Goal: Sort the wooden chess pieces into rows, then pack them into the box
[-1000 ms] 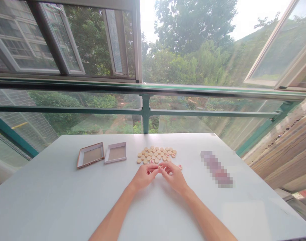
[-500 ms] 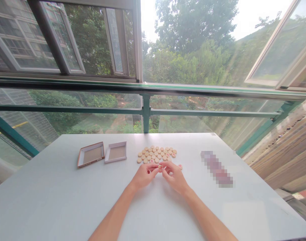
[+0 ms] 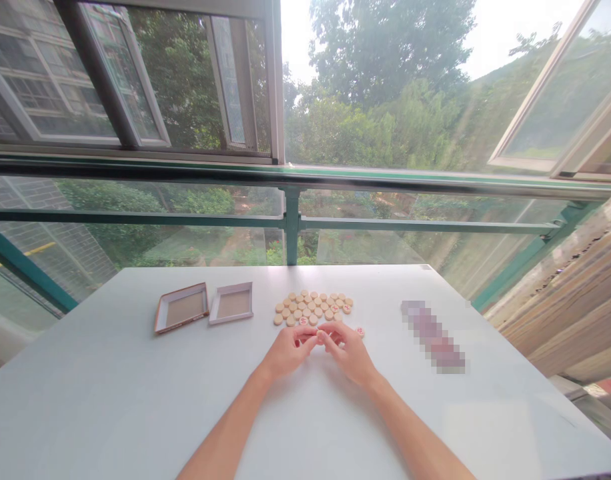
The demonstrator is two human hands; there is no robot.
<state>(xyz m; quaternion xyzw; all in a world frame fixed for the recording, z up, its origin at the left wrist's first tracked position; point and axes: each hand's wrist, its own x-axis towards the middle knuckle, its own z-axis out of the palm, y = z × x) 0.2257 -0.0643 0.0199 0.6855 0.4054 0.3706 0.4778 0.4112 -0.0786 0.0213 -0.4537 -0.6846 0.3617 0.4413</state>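
Observation:
My left hand and my right hand meet fingertip to fingertip over the white table, just in front of a cluster of round wooden game pieces. Both hands have their fingers curled in a pinch around a small round piece held between them. Some pieces in the cluster show red marks, others are plain. One single piece lies apart, right of my right hand.
Two shallow open box halves lie side by side at the left of the pieces. A blurred oblong object lies at the right. A glass balustrade with a green rail stands behind the table's far edge.
Both hands have stayed in place; only the fingertips have shifted slightly around the small piece.

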